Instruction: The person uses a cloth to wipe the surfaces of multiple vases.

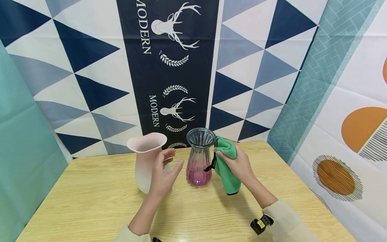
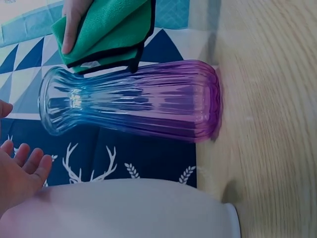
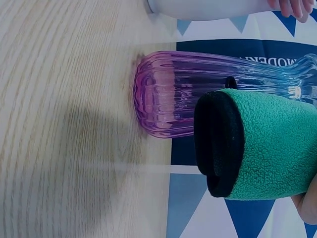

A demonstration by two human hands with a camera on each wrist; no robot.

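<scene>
Hands at two vases on the worktop (image 1: 90,198).
Right hand (image 1: 237,164) grips a green cloth (image 1: 226,164) against the ribbed glass vase (image 1: 199,158); left hand (image 1: 163,173), fingers relaxed, touches the pink vase (image 1: 145,161).

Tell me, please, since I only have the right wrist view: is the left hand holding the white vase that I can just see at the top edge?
Observer: No. In the head view the left hand is open between the pale pink-white vase and the ribbed glass vase, gripping neither.
Operator: Thank you. Where on the glass vase does the green cloth sit?
Observer: The right hand holds the green cloth against the vase's right side, from the rim down past its middle.
Operator: Are both vases upright?
Observer: Yes, both stand upright on the wooden table, side by side and apart.
</scene>
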